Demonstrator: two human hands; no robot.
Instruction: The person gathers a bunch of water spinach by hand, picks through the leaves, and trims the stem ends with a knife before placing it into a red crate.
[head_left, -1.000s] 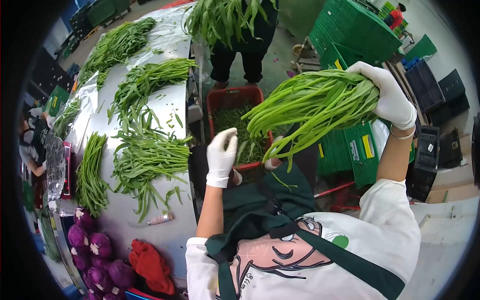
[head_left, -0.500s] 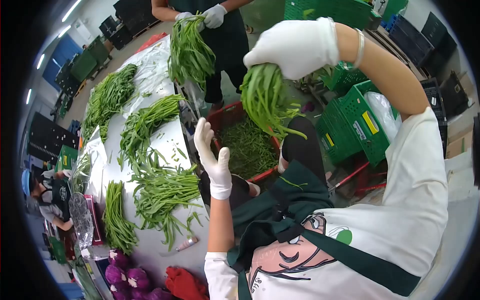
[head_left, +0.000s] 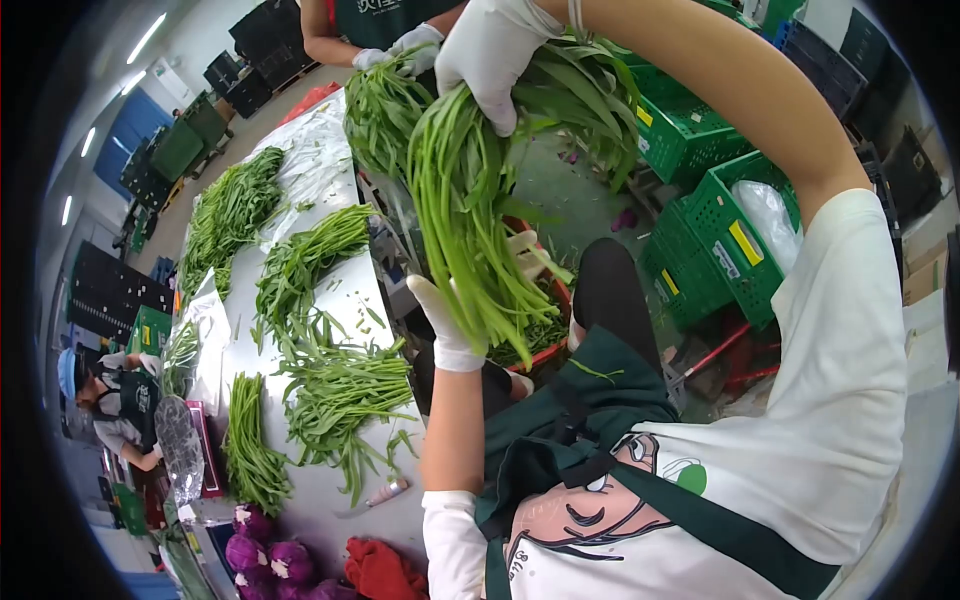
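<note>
High in the view, my right hand (head_left: pixel 490 62) in a white glove is closed on a bunch of water spinach (head_left: pixel 462 190). Leaves spread to the right of the fist, and the long pale stems hang down toward me. Below, my gloved left hand (head_left: pixel 448 325) is open behind the stem ends. Its thumb stands out on the left, fingertips show past the stems on the right, and the palm is hidden. Beneath the stems is a red crate (head_left: pixel 553 352) with green cuttings. A small knife (head_left: pixel 385 492) lies on the metal table (head_left: pixel 335 492).
Several piles of greens (head_left: pixel 345 395) lie along the table at left. Purple cabbages (head_left: pixel 290 562) and a red cloth (head_left: pixel 380 570) are at its near end. Green crates (head_left: pixel 735 225) stand at right. Across from me, a person's gloved hands (head_left: pixel 405 50) hold greens.
My right hand has moved left and swung the water spinach over, so its stems now hang against my left hand. The left hand has dropped slightly. The view has shifted a little.
</note>
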